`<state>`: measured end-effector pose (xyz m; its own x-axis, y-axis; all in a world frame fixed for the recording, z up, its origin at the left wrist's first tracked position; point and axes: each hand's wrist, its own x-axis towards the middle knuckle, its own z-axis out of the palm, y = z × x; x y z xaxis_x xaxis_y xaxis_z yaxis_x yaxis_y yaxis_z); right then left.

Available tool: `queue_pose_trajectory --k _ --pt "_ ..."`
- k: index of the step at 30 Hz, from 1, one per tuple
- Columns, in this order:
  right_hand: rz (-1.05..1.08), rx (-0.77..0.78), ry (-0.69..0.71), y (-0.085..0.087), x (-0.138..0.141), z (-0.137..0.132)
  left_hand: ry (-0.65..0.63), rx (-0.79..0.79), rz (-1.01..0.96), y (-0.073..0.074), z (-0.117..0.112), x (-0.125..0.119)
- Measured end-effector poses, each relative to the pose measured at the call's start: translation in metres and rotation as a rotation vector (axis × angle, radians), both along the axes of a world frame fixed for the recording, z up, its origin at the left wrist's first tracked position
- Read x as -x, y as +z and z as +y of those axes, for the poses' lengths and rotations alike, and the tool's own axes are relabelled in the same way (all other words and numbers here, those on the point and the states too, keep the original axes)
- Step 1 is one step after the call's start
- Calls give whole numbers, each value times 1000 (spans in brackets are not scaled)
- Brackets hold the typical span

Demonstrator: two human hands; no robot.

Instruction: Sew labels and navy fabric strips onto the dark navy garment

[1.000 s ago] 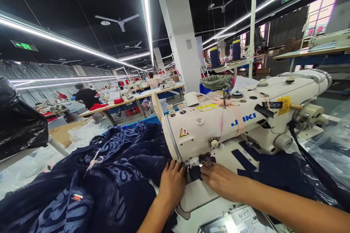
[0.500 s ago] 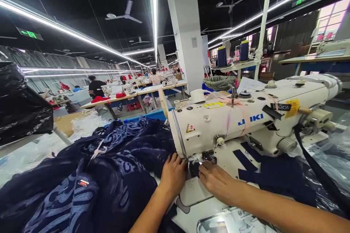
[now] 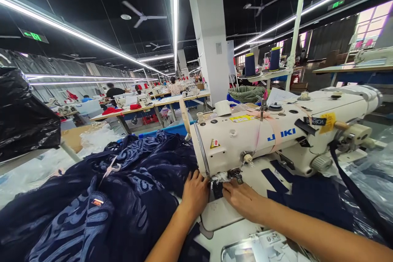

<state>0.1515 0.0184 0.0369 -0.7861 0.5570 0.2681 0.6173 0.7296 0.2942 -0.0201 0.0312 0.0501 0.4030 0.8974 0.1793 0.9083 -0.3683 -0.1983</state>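
Observation:
A white sewing machine (image 3: pixel 251 145) stands before me, with a small piece of navy fabric (image 3: pixel 217 190) under its needle area. My left hand (image 3: pixel 195 194) lies just left of the needle area, fingers lightly spread and resting on the navy cloth. To the right of the needle, my right hand (image 3: pixel 241 196) is closed, thumb and fingertips pinching the edge of the fabric piece. The needle itself is hidden behind the machine head and my fingers. A large heap of navy garment with light blue pattern (image 3: pixel 138 184) spreads to the left of my left arm.
Navy fabric strips (image 3: pixel 319 198) lie on the machine bed at right, beside clear plastic (image 3: pixel 376 168). Two thread cones (image 3: pixel 274 59) stand on a rack behind. A black plastic bag (image 3: pixel 26 110) hangs at left. Farther back, people sit at a worktable (image 3: pixel 123 115) with machines.
Both hands stay almost in place beside the needle area. More dark cloth shows below my left wrist at the table's front. The view has shifted slightly.

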Motion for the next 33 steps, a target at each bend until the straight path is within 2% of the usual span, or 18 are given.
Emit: queue_pose_trajectory --k 6,8,10,13,14,16,19,23,26,29,31,33 --pt "-18 89 -19 -1 -22 21 11 -3 3 -3 -11 -5" --pt "-39 81 -2 -3 -25 23 -15 -2 -3 1 -24 -4" --pt "-70 69 10 -2 -25 21 -66 -63 -3 11 -41 8" --pt "-36 58 18 -1 -24 17 -153 -429 -2 34 -69 47" --pt "-13 55 19 -1 -24 16 -124 -556 7 43 -78 63" --pt "38 51 20 -3 -24 16 -84 -689 40 59 -93 91" --pt "134 53 43 -11 -25 18 -148 -614 125 72 -109 110" --pt "170 9 98 -21 -24 20 7 -475 272 69 -114 96" --pt "66 -77 134 -21 -24 18 -4 -396 354 63 -110 84" --pt "-25 -151 88 -19 -20 10 -35 -240 381 60 -101 77" --pt "-8 -134 56 -16 -11 -1 20 -134 374 60 -94 73" --pt "61 -38 82 -10 4 -16 87 -56 368 62 -89 67"
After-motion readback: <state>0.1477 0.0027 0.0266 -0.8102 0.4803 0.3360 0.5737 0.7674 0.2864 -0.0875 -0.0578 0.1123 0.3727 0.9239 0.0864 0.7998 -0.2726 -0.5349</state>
